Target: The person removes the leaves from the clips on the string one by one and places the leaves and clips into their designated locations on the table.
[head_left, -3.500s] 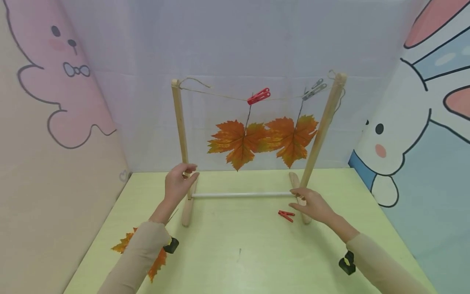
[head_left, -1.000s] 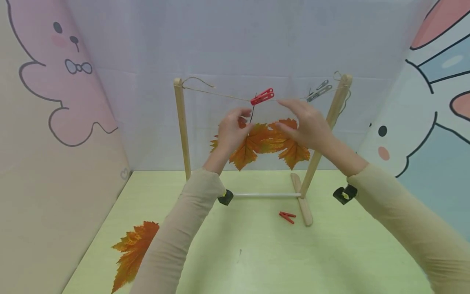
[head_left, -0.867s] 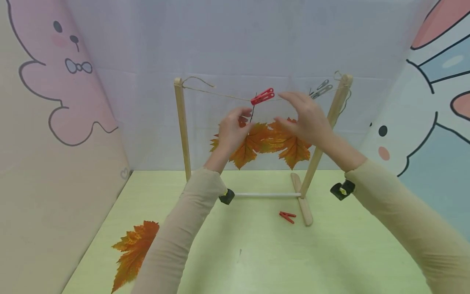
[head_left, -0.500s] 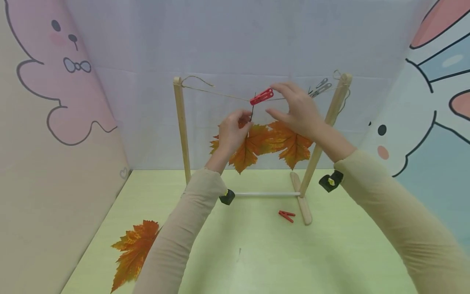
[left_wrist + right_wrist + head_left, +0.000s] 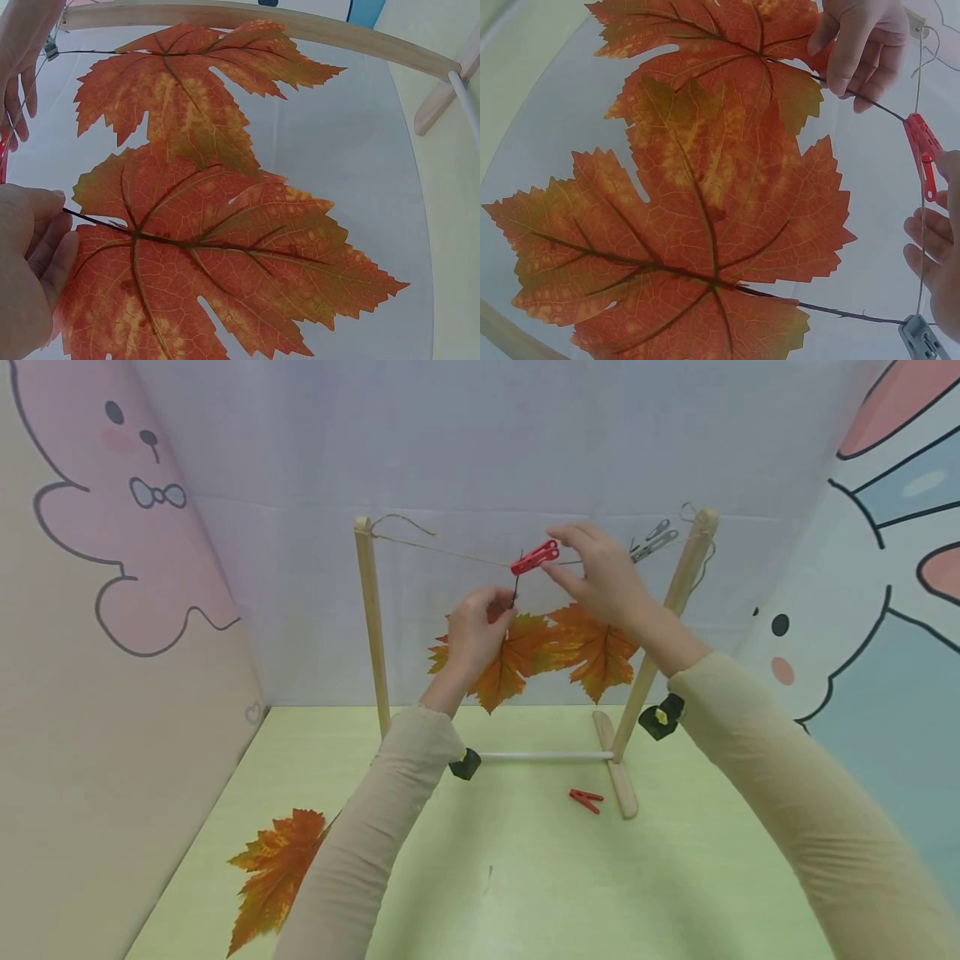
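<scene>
Head view. Red clothespin (image 5: pixel 534 558), one, on the string (image 5: pixel 457 554); long axis slanting, biting end toward the left hand (image 5: pixel 472 631), handles up and to the right, toward the right hand (image 5: pixel 609 578). Right hand nearer: thumb and forefinger pinch the handle end. Left hand just below the biting end, fingers together on the stem (image 5: pixel 515 588) of the front leaf (image 5: pixel 501 677). Grey clothespin (image 5: pixel 656 542), one, beyond the right hand, with the second leaf (image 5: pixel 602 660) hung from it. Surface: pale yellow-green table (image 5: pixel 540 893), bearing the wooden frame (image 5: pixel 372 627), a spare red clothespin (image 5: pixel 586 800) and a loose leaf (image 5: pixel 273 877) partly under the left sleeve. Room: pale backdrop (image 5: pixel 480 443), cartoon-printed side panels.

Left wrist view. Left hand clamped on the stem by its fingertips; the leaf blade spreads away from the grip, overlapping the second leaf. Red clothespin only a sliver at the edge.

Right wrist view. Red clothespin between the two hands, closed over string and stem; right thumb against its handles, the remaining fingers beside the string.
</scene>
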Demonstrator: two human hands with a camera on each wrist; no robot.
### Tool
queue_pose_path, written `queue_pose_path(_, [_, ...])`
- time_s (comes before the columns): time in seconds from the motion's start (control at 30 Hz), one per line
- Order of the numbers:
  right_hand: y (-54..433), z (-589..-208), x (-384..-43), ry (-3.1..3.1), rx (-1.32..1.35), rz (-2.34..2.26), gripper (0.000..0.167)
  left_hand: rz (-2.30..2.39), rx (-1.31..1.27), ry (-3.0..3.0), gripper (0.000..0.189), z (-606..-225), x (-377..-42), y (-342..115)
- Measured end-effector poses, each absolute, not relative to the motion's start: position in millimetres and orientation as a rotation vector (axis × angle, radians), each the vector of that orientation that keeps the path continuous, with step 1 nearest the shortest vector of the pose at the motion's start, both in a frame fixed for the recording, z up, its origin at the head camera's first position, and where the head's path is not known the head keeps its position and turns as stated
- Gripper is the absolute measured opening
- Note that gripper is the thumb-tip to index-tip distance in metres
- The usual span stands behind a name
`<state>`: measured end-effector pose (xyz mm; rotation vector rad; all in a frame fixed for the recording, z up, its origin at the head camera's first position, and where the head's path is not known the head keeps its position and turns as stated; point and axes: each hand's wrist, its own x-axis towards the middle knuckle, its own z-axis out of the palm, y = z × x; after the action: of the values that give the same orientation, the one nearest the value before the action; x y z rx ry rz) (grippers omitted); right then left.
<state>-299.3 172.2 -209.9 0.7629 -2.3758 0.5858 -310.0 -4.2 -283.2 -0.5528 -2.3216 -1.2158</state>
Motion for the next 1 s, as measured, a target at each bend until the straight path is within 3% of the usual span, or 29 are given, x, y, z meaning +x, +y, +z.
queue_pose_path(1.0, [161, -210, -304, -2.351, 0.87, 0.58, 0.029, -1.186, -0.549, -2.324, 0.018, -282, -305, -6])
